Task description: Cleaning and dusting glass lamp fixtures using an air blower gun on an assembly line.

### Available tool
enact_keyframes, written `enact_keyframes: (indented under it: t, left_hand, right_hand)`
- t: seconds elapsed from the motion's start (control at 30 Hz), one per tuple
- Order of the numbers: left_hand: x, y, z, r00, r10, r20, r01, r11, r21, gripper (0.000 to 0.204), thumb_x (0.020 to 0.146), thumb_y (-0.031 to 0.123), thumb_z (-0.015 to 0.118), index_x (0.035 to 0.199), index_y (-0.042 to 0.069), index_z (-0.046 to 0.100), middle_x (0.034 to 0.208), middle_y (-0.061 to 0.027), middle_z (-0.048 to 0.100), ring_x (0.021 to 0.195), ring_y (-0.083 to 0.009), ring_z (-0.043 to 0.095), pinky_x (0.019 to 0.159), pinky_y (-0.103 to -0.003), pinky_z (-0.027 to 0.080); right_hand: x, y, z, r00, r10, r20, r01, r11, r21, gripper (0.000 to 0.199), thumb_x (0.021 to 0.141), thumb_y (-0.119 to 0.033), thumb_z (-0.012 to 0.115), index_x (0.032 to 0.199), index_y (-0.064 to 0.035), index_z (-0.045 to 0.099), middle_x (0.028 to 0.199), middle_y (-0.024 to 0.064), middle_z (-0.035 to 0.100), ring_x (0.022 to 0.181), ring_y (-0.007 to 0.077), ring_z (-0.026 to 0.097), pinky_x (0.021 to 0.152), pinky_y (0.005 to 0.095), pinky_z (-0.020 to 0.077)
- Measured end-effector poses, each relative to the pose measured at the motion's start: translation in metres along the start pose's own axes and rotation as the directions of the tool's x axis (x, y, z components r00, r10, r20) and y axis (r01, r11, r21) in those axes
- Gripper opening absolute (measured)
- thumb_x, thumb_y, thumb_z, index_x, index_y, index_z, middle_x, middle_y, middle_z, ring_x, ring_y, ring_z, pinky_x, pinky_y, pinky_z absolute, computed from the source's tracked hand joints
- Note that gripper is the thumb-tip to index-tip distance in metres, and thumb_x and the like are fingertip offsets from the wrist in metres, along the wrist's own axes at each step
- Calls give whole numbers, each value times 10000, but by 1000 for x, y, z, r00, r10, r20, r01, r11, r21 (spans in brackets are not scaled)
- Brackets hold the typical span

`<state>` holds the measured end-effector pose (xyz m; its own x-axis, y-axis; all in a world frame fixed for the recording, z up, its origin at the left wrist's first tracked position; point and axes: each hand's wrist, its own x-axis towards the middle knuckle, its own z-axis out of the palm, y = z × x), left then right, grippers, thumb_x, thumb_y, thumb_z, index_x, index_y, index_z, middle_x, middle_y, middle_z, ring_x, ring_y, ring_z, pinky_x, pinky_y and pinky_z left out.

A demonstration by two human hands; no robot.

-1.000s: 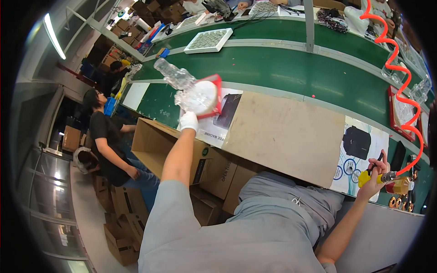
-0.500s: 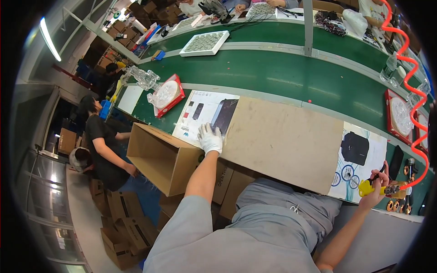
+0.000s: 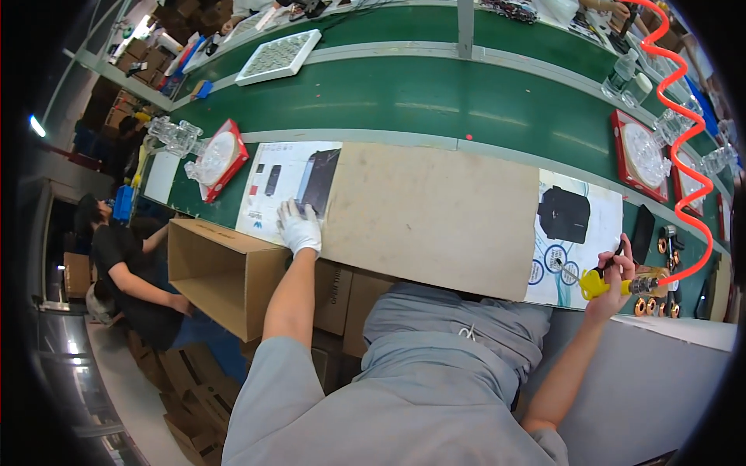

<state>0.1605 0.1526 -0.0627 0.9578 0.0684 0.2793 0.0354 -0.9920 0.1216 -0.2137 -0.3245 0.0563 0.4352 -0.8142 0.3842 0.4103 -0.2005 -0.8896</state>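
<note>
Much cardboard (image 3: 435, 213) bare; left hand (image 3: 298, 227) at edge, right hand (image 3: 608, 297) gripping air gun (image 3: 593, 285).

Yellow air gun (image 3: 592, 286) partly hidden

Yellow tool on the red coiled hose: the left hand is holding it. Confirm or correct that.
Wrong hand: the head view shows the right hand holding the yellow tool on the red coiled hose.

Cardboard (image 3: 435, 221) between the hands (image 3: 299, 227) leaves room; rightward, red hose (image 3: 690, 133) obstructs.
</note>
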Motion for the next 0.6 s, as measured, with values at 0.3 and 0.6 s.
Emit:
enact_keyframes:
  t: [0.3, 0.6]
  left_hand:
    - [0, 1, 0, 999, -5, 34, 5, 1000, -17, 570, 936, 396, 449, 1387, 48, 440, 1476, -156, 383, 1389, -308, 312, 1129, -469, 241]
    - [-1, 2, 1, 999, -2, 50, 3, 1000, -11, 579, 940, 403, 438, 1396, 46, 429, 1485, -157, 370, 1396, -305, 299, 1138, -462, 223]
  right_hand:
    - [0, -4, 3, 1000, 3, 9, -3, 1000, -14, 185, 893, 33, 400, 946, -4, 573, 1397, 233, 435, 809, 147, 573, 754, 268, 461]
    - [-1, 3, -10, 999, -19, 43, 20, 1000, -24, 161, 916, -22, 420, 968, -15, 572, 1402, 239, 434, 813, 129, 553, 793, 263, 450]
